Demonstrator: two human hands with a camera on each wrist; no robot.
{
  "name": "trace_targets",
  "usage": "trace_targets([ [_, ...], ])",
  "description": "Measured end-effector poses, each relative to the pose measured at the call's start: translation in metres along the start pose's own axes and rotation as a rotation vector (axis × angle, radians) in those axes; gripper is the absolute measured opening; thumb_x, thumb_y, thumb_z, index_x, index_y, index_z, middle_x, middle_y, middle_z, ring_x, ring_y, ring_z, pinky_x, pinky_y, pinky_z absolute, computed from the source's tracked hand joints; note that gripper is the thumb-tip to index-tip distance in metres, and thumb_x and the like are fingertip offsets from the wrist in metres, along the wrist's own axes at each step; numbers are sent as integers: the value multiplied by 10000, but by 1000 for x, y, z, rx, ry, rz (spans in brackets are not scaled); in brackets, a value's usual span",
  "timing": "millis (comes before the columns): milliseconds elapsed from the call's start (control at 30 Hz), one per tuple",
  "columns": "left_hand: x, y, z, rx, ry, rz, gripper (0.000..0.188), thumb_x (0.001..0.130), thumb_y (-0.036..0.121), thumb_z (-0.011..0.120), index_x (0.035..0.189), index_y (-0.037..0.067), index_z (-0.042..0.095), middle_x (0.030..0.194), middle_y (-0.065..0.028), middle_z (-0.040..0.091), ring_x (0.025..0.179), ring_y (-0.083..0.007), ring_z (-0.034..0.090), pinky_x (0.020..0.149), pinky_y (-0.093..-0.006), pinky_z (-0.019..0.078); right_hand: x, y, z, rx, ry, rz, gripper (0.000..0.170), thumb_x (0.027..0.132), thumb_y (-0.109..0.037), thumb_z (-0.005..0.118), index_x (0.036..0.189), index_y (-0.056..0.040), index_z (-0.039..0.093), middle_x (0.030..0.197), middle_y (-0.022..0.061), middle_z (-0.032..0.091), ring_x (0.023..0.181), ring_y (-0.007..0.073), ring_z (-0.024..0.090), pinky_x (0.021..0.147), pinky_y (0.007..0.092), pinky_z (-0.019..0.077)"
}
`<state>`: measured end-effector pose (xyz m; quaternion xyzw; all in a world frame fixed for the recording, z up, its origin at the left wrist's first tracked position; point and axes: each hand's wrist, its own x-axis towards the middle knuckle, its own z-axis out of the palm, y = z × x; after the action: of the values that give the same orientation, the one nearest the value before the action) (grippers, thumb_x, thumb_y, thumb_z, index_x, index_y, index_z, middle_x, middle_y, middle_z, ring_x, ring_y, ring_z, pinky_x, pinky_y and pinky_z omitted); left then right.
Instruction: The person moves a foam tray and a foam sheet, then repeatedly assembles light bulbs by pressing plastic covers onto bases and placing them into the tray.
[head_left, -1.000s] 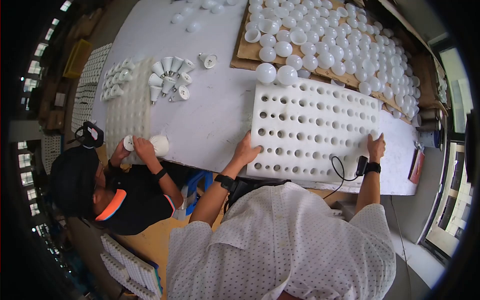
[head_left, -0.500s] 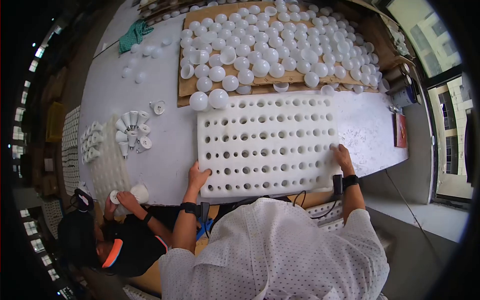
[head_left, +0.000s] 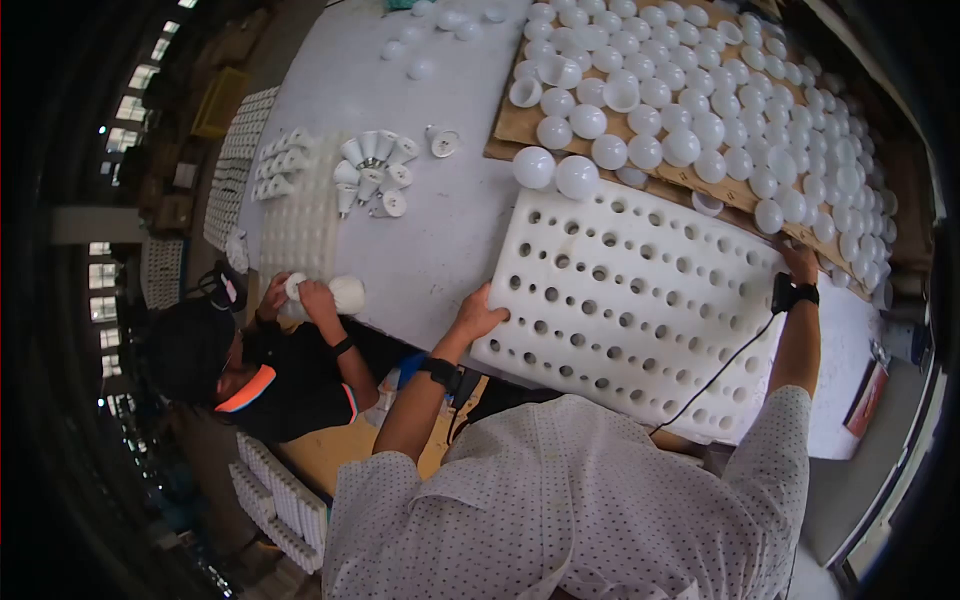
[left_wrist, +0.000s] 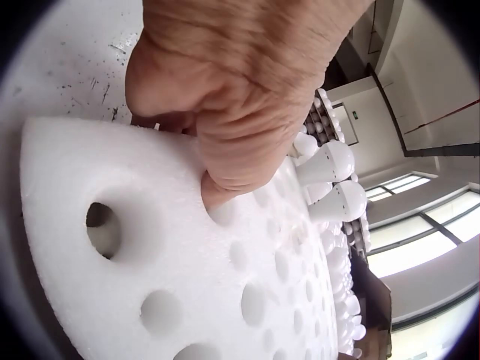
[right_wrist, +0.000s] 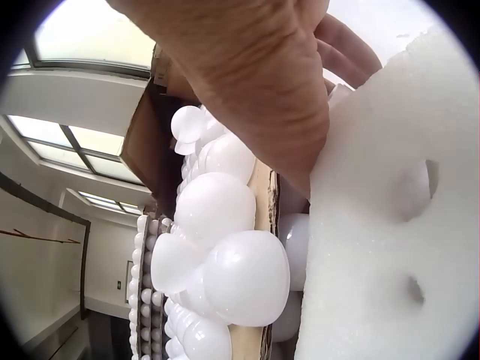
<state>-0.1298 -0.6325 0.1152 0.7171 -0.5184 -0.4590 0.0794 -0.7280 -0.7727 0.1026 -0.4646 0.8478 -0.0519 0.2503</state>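
A white foam tray with rows of round holes lies askew at the table's front. My left hand grips its left edge; in the left wrist view the thumb presses into a hole and the other fingers are mostly hidden past the edge. My right hand holds the far right corner, with fingers bent past the edge in the right wrist view. Two LED bulbs with round white covers stand in the tray's far left corner, close to the cardboard.
Many white globe covers lie on cardboard behind the tray. To the left, a seated person handles a bulb part beside another foam tray. Bulb bases cluster on the table. A cable hangs from my right wrist.
The foam tray has turned, its right end swinging toward me. My right hand has moved from the right edge to the far right corner; my left hand keeps its hold. The head view has shifted.
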Motion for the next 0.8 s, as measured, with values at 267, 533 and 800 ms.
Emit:
trace_targets([
  [267, 31, -28, -68, -148, 305, 85, 617, 702, 145, 645, 1263, 26, 420, 1186, -194, 524, 1021, -255, 548, 877, -320, 429, 35, 91, -21, -166, 448, -177, 582, 745, -413, 636, 1159, -19, 524, 1104, 251, 555, 1033, 371, 535, 867, 414, 419],
  [533, 103, -72, -179, 405, 592, -41, 658, 690, -46, 497, 1309, 13, 280, 1258, -251, 412, 1157, -384, 415, 963, -385, 358, -209, -7, -6, 253, 304, -338, 730, 643, -19, 709, 1285, -58, 364, 1186, 163, 504, 1063, 316, 507, 899, 379, 420],
  [800, 124, -86, -165, 608, 489, 103, 490, 689, 67, 646, 1112, 10, 404, 1065, -229, 544, 972, -383, 542, 834, -416, 452, -328, -79, 30, 351, 157, -375, 782, 549, -39, 758, 1229, -40, 372, 1093, 140, 525, 999, 268, 532, 852, 361, 450],
])
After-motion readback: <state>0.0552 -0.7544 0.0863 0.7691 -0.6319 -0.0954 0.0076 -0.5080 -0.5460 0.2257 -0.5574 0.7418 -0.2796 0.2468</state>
